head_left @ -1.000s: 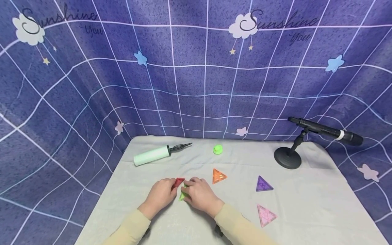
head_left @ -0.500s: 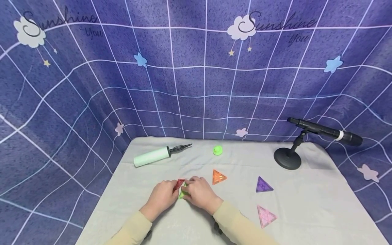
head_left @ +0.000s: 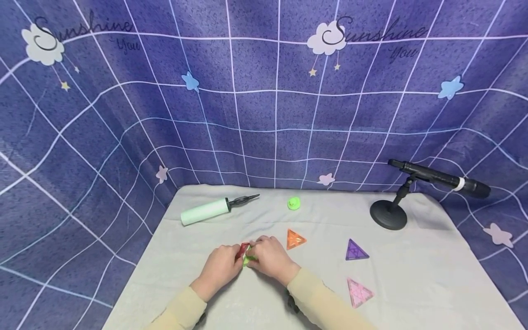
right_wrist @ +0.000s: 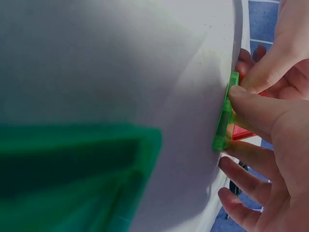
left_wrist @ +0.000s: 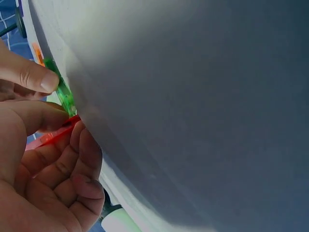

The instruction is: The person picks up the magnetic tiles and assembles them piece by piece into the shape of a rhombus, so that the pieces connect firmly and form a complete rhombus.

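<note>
My left hand (head_left: 220,266) pinches a translucent red triangular tile (head_left: 242,250) between thumb and fingers. Opposite it, my right hand (head_left: 270,259) holds a translucent light-green triangular tile (head_left: 247,260), its thumb pressed on the face. The left wrist view has the green tile (left_wrist: 64,94) standing steeply, its lower end right at the edge of the red tile (left_wrist: 48,138). Seen from the right wrist, the green tile (right_wrist: 222,123) overlaps the red one (right_wrist: 244,133), and fingers cover much of both.
Orange (head_left: 295,239), purple (head_left: 356,250) and pink (head_left: 359,293) triangular tiles lie to the right. Farther back are a pale-green hand pump (head_left: 208,211), a small bright-green toy (head_left: 294,203) and a microphone (head_left: 441,176) on a stand. A blurred teal-green piece (right_wrist: 72,179) looms near the right wrist camera.
My two hands have come slightly closer together, bringing the red and green tiles edge to edge. The red tile now looks tilted more steeply. The other tiles stay where they were.
</note>
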Available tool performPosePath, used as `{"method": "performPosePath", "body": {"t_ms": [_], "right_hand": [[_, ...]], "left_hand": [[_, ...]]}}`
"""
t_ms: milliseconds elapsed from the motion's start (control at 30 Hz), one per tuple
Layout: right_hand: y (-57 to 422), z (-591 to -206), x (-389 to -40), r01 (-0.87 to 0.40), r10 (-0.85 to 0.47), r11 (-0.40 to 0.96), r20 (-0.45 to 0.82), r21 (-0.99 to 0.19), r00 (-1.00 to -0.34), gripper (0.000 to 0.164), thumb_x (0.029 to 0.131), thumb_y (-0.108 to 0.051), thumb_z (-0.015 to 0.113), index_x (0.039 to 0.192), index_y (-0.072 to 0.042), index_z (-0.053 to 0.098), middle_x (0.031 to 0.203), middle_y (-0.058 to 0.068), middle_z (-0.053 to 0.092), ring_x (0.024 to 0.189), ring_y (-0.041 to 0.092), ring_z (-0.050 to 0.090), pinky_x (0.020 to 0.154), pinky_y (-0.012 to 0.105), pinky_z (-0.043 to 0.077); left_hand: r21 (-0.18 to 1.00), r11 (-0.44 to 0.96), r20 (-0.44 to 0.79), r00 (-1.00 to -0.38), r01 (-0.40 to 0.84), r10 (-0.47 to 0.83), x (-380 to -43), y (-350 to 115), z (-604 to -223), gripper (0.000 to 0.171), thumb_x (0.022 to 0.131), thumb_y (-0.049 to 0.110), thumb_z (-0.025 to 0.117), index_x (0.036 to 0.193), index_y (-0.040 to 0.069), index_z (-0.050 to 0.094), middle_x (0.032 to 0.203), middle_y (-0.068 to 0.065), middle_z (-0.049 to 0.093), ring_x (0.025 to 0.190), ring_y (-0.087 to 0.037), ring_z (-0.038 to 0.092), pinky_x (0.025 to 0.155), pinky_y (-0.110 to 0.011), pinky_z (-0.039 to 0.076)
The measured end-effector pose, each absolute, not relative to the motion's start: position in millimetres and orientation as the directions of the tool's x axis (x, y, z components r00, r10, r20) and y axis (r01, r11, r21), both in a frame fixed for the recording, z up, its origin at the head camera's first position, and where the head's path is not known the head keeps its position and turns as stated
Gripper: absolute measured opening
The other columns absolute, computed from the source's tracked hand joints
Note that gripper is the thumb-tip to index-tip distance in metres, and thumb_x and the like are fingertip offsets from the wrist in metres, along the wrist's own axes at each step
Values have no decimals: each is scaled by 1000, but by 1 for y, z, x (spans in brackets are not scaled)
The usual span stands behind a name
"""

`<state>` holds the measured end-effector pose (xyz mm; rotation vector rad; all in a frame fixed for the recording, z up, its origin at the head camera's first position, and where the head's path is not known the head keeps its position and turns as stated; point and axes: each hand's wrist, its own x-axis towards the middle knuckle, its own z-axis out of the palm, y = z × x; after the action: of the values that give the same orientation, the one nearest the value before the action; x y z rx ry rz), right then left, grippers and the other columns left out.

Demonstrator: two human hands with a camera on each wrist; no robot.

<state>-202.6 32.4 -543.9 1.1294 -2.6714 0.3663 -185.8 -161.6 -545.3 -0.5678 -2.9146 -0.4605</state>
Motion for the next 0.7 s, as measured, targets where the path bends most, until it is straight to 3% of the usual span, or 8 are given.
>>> {"method": "performPosePath", "body": {"t_ms": [233,700], "right_hand": [[34,-542,-203,-692,-638,698,279,-183,-718,16,84,-40,88,87,-25,84,120,0,75,99,17,68,74,38,54],[36,-540,-203,-674,-619,692,268,-257,-738,15,83,-35,90,88,-23,84,120,-2,75,101,16,69,77,35,57]], "left_hand": [[281,872,196,-914,400,356,-183,-158,-544,21,89,15,77,76,16,60,58,10,47,50,-7,40,46,-28,35],[331,847,212,-908,416,363,-180,-159,-545,24,86,10,77,75,18,57,57,13,44,50,-5,38,48,-26,34]]}}
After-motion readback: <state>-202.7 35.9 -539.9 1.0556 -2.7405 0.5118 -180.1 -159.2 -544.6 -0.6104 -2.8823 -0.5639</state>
